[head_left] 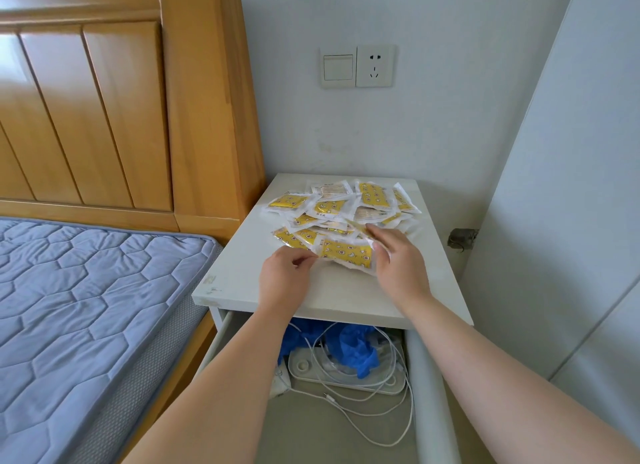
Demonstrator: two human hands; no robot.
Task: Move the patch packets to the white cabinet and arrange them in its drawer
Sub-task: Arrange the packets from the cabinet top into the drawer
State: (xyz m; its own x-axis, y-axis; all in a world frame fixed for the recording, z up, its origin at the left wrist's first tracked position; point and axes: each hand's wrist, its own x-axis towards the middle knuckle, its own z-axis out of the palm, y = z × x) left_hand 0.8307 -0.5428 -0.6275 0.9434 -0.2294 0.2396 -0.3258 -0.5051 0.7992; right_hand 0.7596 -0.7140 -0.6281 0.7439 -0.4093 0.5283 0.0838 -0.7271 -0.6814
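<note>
Several yellow-and-clear patch packets [341, 207] lie in a loose pile on top of the white cabinet [239, 276]. One yellow packet [346, 253] at the near edge of the pile is held between both hands, slightly lifted. My left hand [284, 276] pinches its left end. My right hand [398, 262] grips its right end, fingers curled over it. Below the cabinet top the drawer [427, 387] stands pulled out toward me.
The drawer holds blue gloves [356, 349], white cables [374, 422] and a white tray-like item [304, 363]. A bed with a blue quilted mattress [79, 311] and wooden headboard [114, 110] stands to the left. A white door [568, 221] is on the right.
</note>
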